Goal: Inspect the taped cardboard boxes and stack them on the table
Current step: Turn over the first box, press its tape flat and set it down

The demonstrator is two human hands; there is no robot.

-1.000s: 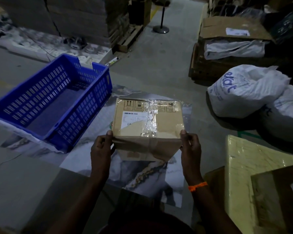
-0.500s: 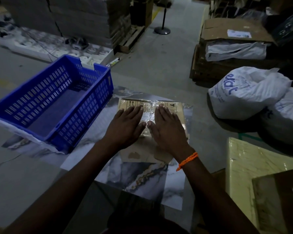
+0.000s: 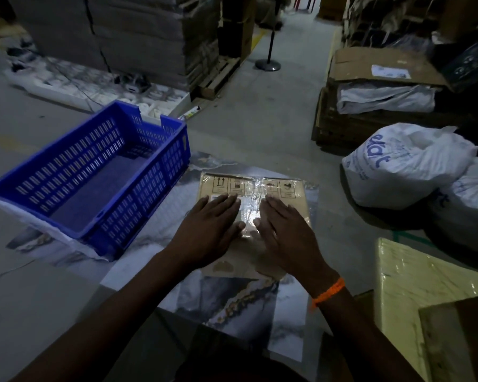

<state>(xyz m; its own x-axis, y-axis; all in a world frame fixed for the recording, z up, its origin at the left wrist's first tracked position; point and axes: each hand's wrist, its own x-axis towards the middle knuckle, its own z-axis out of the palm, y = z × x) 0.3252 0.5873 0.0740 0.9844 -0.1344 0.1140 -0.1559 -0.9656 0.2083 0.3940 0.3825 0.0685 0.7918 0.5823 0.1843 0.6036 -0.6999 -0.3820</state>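
A brown cardboard box (image 3: 284, 186) with clear tape down its middle and handling symbols along its far edge rests on the marble-patterned table (image 3: 240, 301). My left hand (image 3: 210, 230) lies flat on the box's left half, fingers together and extended. My right hand (image 3: 284, 230) lies flat on the right half, an orange band on its wrist. The two thumbs nearly meet over the tape strip. Neither hand grips anything. The white label on the box is mostly hidden under my left fingers.
An empty blue slotted plastic crate (image 3: 94, 183) stands on the table left of the box. White sacks (image 3: 406, 166) lie on the floor at right. A yellowish wrapped slab (image 3: 414, 288) sits at the lower right. Stacked cartons, a pallet and a stanchion base (image 3: 267, 64) stand behind.
A second ago both hands held the box by its sides, tilted above the table. The box was then set down flat, and both palms now rest on its top, slid slightly toward me.
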